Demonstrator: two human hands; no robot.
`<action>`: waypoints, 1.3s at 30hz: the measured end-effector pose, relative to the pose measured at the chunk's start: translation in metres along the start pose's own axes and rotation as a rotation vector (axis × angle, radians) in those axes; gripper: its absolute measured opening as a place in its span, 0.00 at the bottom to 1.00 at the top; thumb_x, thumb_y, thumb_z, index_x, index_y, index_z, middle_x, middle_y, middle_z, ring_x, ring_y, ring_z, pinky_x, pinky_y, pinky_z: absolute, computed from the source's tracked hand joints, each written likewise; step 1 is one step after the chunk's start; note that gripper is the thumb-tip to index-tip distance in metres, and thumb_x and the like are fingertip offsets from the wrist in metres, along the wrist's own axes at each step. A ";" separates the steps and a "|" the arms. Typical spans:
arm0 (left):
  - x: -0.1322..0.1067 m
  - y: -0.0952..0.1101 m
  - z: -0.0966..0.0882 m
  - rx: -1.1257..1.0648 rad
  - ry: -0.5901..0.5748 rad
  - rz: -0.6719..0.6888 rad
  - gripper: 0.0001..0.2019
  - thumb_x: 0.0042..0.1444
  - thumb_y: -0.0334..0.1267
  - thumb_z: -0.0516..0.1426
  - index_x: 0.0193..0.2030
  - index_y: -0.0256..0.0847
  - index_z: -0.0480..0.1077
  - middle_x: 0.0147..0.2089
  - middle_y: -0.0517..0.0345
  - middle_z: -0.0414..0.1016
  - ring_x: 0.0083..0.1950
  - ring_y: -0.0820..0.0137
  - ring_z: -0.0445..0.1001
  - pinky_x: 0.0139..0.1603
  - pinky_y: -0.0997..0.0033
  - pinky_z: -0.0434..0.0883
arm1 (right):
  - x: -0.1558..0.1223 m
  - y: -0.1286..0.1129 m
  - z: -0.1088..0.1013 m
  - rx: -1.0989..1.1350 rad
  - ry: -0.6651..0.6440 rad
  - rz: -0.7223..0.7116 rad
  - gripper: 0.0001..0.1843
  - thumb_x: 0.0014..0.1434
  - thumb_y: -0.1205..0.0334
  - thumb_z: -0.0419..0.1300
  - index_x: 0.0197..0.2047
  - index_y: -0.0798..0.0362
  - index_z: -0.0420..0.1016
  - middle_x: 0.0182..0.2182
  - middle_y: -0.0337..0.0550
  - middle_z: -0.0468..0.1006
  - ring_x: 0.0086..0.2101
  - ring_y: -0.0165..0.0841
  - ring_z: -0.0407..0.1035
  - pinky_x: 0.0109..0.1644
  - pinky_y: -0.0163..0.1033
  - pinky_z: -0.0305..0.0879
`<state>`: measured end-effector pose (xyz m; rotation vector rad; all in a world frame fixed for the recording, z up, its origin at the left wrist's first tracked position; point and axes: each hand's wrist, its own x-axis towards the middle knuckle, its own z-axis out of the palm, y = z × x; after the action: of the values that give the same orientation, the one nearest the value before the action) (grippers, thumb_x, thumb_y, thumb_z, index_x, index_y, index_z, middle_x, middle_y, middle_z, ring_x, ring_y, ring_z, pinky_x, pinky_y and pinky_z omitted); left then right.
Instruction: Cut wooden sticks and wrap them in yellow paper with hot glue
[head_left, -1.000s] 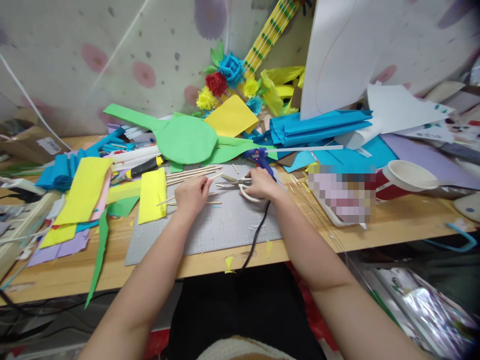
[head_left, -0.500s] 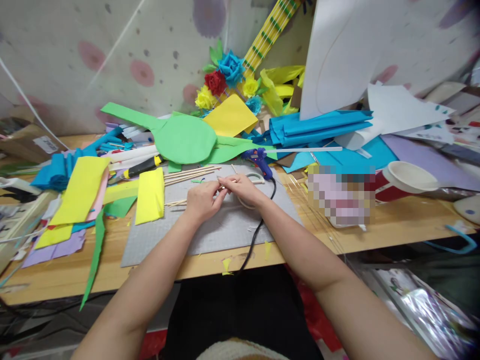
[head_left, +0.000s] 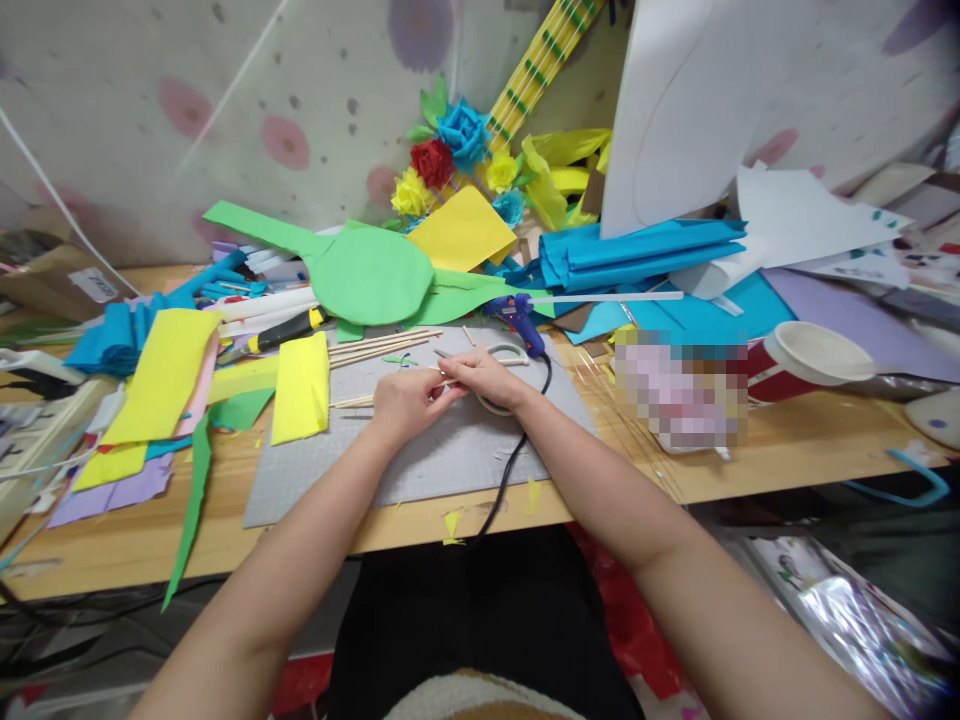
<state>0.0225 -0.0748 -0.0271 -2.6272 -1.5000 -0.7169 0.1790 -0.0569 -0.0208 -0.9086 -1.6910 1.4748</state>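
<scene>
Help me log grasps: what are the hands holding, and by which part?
A thin wooden stick, pinched between the left hand and right hand where they meet over the mat; the exact part is hidden.

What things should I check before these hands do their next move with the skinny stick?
1. Stick gripped: ok. The left hand and right hand pinch the thin wooden stick together.
2. Work surface underneath: ok. The hands are over the grey cutting mat.
3. Blades out of the way: ok. The white-handled scissors lie on the mat, not held.
4. Blue glue gun cool: cannot tell. It lies beyond the hands.
5. Black cord clear: not ok. It runs right beside the right wrist.
6. More sticks near: ok. The spare wooden sticks lie left of the hands.
</scene>
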 end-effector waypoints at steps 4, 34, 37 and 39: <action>0.000 -0.001 0.000 -0.034 0.010 -0.013 0.19 0.52 0.52 0.53 0.19 0.40 0.68 0.18 0.59 0.68 0.20 0.73 0.63 0.23 0.71 0.50 | 0.000 -0.001 0.003 0.029 0.020 0.014 0.26 0.46 0.39 0.56 0.22 0.58 0.71 0.17 0.35 0.66 0.21 0.23 0.55 0.25 0.32 0.51; 0.006 0.005 -0.008 -0.275 -0.013 -0.074 0.24 0.49 0.57 0.53 0.15 0.38 0.59 0.14 0.64 0.58 0.19 0.77 0.53 0.23 0.74 0.49 | 0.003 0.000 0.006 0.144 -0.018 -0.001 0.26 0.47 0.39 0.56 0.18 0.56 0.63 0.14 0.32 0.56 0.18 0.22 0.47 0.22 0.32 0.43; 0.009 0.011 -0.008 -0.329 0.046 -0.066 0.26 0.49 0.57 0.52 0.13 0.38 0.55 0.14 0.64 0.55 0.19 0.78 0.52 0.23 0.74 0.49 | 0.005 0.003 0.007 0.218 -0.011 -0.002 0.28 0.47 0.36 0.55 0.19 0.56 0.62 0.14 0.32 0.56 0.18 0.22 0.48 0.22 0.31 0.44; 0.009 0.012 -0.009 -0.309 0.046 -0.062 0.25 0.49 0.57 0.52 0.14 0.38 0.56 0.14 0.64 0.57 0.19 0.78 0.53 0.23 0.74 0.49 | 0.006 0.003 0.006 0.199 -0.007 -0.009 0.28 0.47 0.36 0.55 0.20 0.56 0.63 0.15 0.32 0.56 0.18 0.22 0.48 0.22 0.31 0.44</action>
<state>0.0326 -0.0765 -0.0129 -2.7614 -1.5780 -1.0887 0.1710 -0.0545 -0.0236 -0.7881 -1.5195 1.6092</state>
